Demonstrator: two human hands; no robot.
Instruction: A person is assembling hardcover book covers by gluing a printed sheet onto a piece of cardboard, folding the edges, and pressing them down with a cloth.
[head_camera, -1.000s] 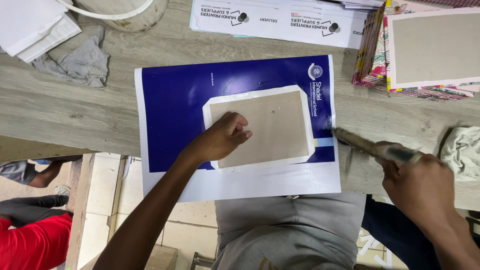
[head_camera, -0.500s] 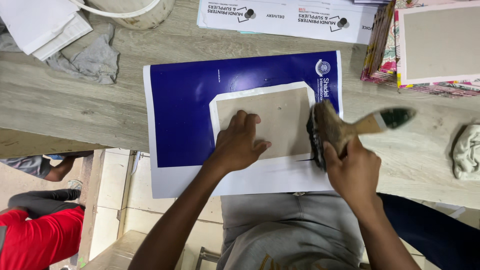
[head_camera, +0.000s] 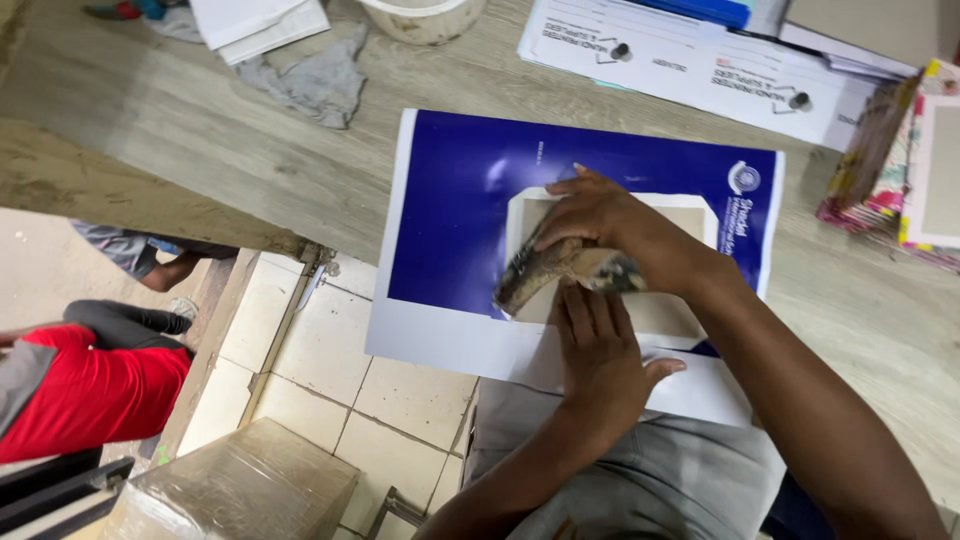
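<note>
Nearest: left hand pressed flat, fingers spread, on the near edge of a grey card rectangle, gripping nothing. Just beyond: right hand clenched around a worn brush, bristles to the left, laid across the card's left part. Card centred on a blue-and-white printed sheet, inside a white border; sheet's near white margin hanging past the near edge of the worktop, over a lap in grey cloth.

For a clean pass, judged from this pose: flat hand kept firm and clear of the bristles; strokes run outward from centre over each card edge onto the sheet, so corners get coated without lifting; pressure light near the overhang, where the sheet has no support.

Open room: bare wood to the left of the sheet and to its near right. Tight side at far right, where a stack of floral-edged boards stands near the sheet's corner. Farther off: printed white papers, a crumpled grey rag, folded white sheets and the rim of a pale tub. Below left, off the worktop: tiled floor, a wrapped box, and another person in red.
</note>
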